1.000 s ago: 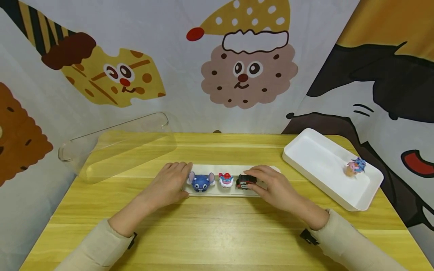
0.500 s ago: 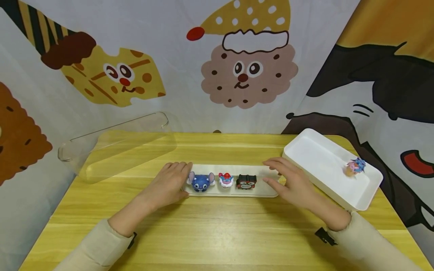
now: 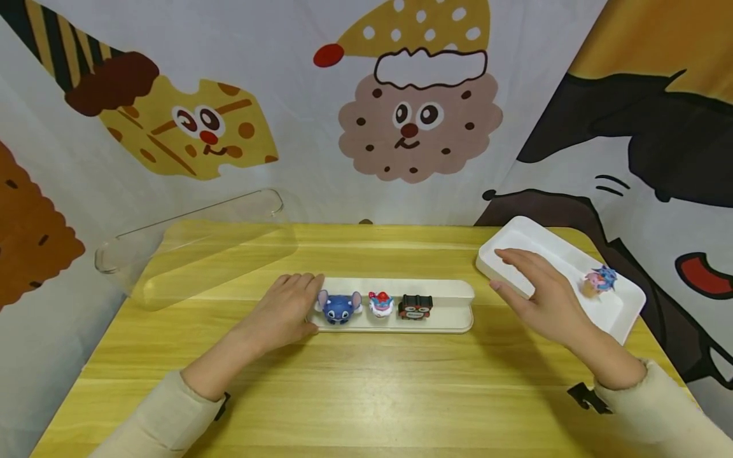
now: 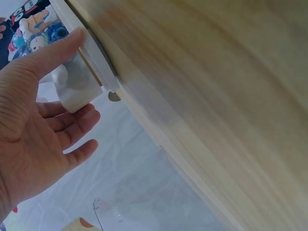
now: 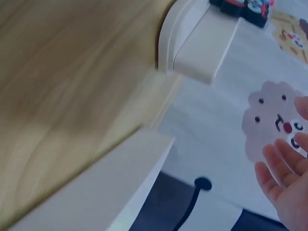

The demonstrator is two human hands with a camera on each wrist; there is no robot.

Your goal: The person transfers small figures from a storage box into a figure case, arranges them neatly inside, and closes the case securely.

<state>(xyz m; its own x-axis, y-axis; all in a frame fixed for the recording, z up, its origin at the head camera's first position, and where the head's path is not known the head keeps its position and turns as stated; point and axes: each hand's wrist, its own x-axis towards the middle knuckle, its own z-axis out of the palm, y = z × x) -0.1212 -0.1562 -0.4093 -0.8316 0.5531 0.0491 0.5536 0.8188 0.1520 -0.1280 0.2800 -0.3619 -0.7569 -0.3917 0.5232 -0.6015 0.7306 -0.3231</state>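
Note:
A long white stepped display base (image 3: pixel 452 318) stands mid-table, holding a blue big-eared figurine (image 3: pixel 339 308), a small white figurine with a red top (image 3: pixel 381 305) and a black figurine with red trim (image 3: pixel 415 307). My left hand (image 3: pixel 284 310) grips the base's left end, thumb (image 4: pixel 62 50) at the front edge and fingers behind. Over the near left side of a white tray (image 3: pixel 532 238) hovers my right hand (image 3: pixel 544 296), fingers spread and holding nothing. A pink and blue figurine with a cone-like bottom (image 3: pixel 600 281) lies in the tray's right part.
At the back left, a clear plastic cover (image 3: pixel 200 248) reaches the table's rear edge. Behind the wooden table (image 3: pixel 366 394) hangs a cloth printed with cartoons (image 3: pixel 420 127).
My right hand has let go of the black figurine and moved right, from the display base to above the white tray. The left hand has stayed at the base's left end.

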